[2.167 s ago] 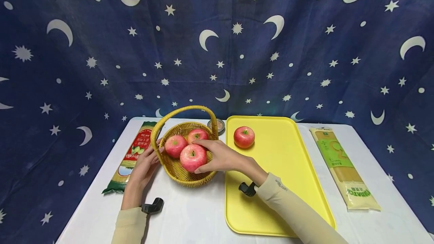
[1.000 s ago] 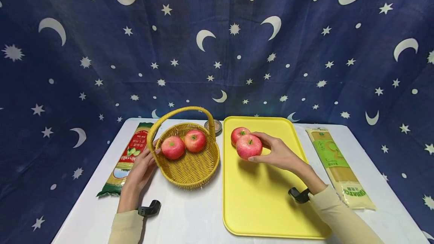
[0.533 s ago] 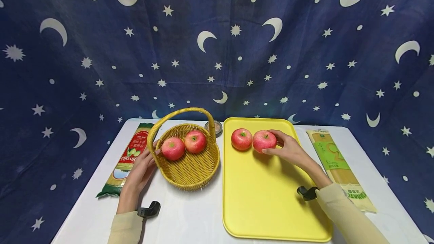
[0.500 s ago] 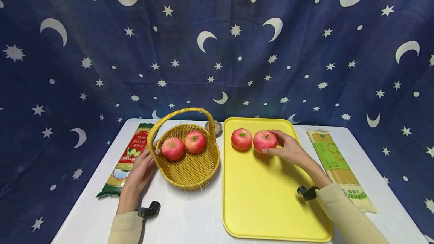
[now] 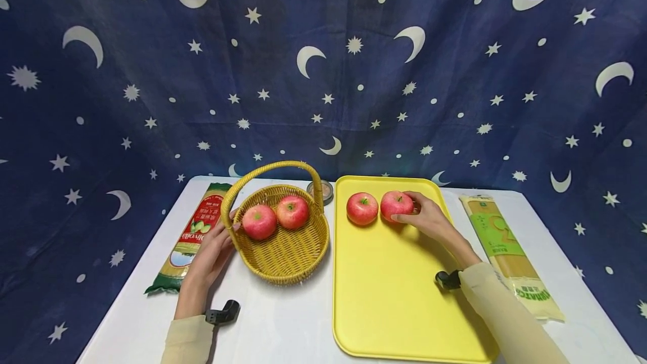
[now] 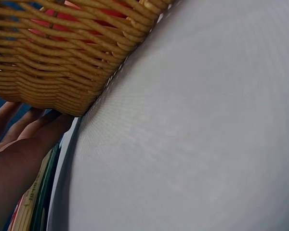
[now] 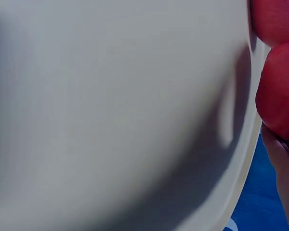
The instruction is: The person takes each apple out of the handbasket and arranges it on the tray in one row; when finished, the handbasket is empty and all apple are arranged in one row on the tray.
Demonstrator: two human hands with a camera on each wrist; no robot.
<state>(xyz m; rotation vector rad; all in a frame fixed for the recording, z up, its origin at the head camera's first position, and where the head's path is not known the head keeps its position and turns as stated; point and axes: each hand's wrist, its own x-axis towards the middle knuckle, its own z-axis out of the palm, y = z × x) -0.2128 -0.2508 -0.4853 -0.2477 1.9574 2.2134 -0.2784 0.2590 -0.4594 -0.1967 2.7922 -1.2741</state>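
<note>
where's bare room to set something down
Bare: near left area of the yellow rectangular tray, in front of two red apples; the white table between tray, yellow wicker basket and left hand. Crowded: the tray's far end, by the right hand; the basket's left, by a red-green packet.

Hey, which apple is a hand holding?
The right apple on the yellow tray: the right hand grips it. No hand holds the left tray apple or the basket apples.

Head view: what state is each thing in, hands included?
Basket: upright
Basket apples: both lying inside
Tray: lying flat
Held apple: gripped
Free apple: resting on tray
Left hand: touching basket
Right hand: gripping held apple
Red bag: filled, lying flat
Green bag: filled, lying flat
Round container: open or shut unclear
</note>
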